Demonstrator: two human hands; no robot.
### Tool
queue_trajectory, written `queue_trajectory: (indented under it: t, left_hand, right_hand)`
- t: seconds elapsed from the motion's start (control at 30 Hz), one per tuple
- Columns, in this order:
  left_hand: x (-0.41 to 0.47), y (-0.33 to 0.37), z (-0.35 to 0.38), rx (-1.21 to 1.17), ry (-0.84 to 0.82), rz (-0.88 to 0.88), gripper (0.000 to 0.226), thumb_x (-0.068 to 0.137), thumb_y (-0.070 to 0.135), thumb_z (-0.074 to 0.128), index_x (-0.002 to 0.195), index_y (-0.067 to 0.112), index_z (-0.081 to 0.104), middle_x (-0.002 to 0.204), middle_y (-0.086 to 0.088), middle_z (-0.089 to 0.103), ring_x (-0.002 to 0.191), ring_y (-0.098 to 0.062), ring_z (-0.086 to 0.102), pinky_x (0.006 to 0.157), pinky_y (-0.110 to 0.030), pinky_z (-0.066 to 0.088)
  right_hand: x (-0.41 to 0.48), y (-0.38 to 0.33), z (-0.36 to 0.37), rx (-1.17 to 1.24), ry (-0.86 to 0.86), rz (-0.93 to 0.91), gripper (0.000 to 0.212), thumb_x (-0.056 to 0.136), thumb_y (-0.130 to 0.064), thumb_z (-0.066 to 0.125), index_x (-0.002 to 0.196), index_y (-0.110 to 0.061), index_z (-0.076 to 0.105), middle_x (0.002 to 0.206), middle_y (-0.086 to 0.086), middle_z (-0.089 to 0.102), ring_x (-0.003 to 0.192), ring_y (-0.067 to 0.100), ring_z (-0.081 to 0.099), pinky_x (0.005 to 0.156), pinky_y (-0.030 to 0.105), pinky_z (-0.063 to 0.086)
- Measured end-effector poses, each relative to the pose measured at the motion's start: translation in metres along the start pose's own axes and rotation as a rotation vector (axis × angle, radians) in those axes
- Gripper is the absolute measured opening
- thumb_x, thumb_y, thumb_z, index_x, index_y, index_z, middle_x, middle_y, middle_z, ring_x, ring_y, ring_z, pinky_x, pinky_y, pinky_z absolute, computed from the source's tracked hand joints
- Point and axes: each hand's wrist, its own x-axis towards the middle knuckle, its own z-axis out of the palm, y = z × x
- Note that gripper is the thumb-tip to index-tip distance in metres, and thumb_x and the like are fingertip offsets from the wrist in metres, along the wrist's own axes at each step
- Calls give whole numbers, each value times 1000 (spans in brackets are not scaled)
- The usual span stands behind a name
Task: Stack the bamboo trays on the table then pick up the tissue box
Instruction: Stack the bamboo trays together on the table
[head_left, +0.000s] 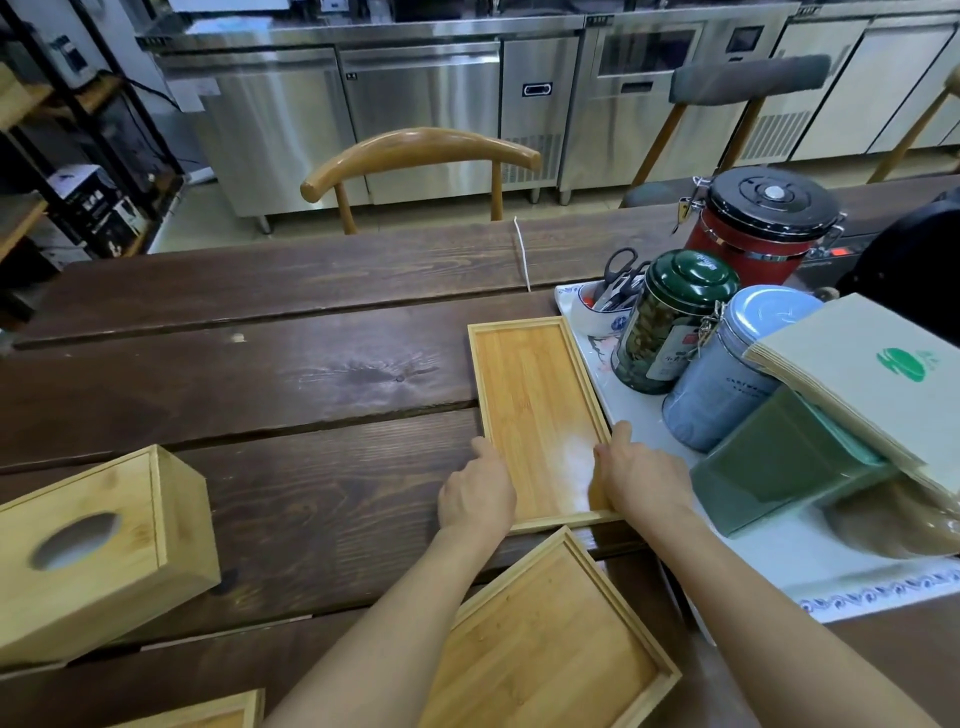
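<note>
A long bamboo tray (535, 400) lies flat on the dark wooden table (260, 364), right of centre. My left hand (475, 499) grips its near left rim and my right hand (641, 480) grips its near right rim. A second bamboo tray (550, 639) lies nearer to me, at an angle, partly under my forearms. The corner of a third bamboo piece (208, 712) shows at the bottom edge. The bamboo tissue box (98, 551), with an oval slot in its top, sits at the near left.
A white patterned tray (779, 566) at the right holds a green tin (670, 322), a grey-blue jar (727, 374), a green box (784, 467) and paper bags (872, 374). A red canister (758, 228) stands behind. Wooden chairs (421, 156) face the far table edge.
</note>
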Motion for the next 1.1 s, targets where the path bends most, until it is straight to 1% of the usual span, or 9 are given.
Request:
queue_trajectory:
  t: [0.23,0.3,0.4,0.6,0.67,0.8,0.9,1.03,1.1]
  left_hand:
    - [-18,-4,-13,-40,-83,27,18,97,30,36,103,13,39,99,-14,66,84,-31,63,65,-39,46]
    - [-29,-11,-18,-3,-101,84,22,96,37,36,95,16,39,97,-12,66,83,-30,63,65,-37,45]
    - [-48,-22,-24,82,-97,165,32,93,47,37,94,16,45,96,-9,68,84,-29,63,62,-35,40]
    - [-89,-41,-20,225,-114,348,43,89,55,34,102,18,51,101,-3,65,91,-23,61,75,-39,47]
    - [-97,-46,-17,247,-103,371,41,92,51,34,108,18,51,105,-3,62,95,-22,59,78,-38,46]
    - [-105,-50,-11,262,-60,355,32,98,38,30,112,17,49,110,-4,59,98,-22,57,80,-36,44]
    - [-109,-49,-9,298,-34,372,28,100,32,28,111,17,49,112,-4,57,99,-23,55,79,-35,41]
    - [-113,-48,-14,233,-40,346,28,101,31,25,107,14,46,109,-5,57,94,-23,57,73,-32,39]
    - [-116,-51,-20,146,-76,309,21,101,29,25,100,15,42,103,-6,58,86,-25,61,66,-32,39]
  right_hand:
    - [-15,1,-11,-101,-7,-65,9,89,-15,41,97,-10,41,77,7,69,64,33,65,49,31,32]
    - [-25,-1,-18,-44,43,-80,6,87,-14,46,88,-8,47,73,8,67,62,33,62,46,31,31]
    - [-47,-2,-26,144,170,-108,17,84,-16,57,73,-6,50,60,12,64,50,36,58,41,30,30]
    - [-94,-4,-20,310,-136,-149,36,85,-55,42,78,-20,43,82,1,62,73,23,57,56,31,35]
    - [-104,-6,-16,312,-171,-149,34,86,-54,42,79,-21,39,91,2,61,83,23,56,61,31,35]
    - [-110,-13,-14,300,-102,-151,29,94,-38,37,91,-12,50,102,7,62,93,26,56,68,34,40]
    - [-115,-19,-15,229,-25,-187,28,95,-32,38,89,-8,52,96,9,64,88,28,59,61,34,37]
    - [-121,-24,-28,202,90,-248,24,80,-19,68,65,-7,53,62,9,63,55,29,61,38,31,37]
    - [-118,-27,-37,193,116,-267,25,76,-18,72,63,-8,53,59,7,62,50,28,59,35,31,38]
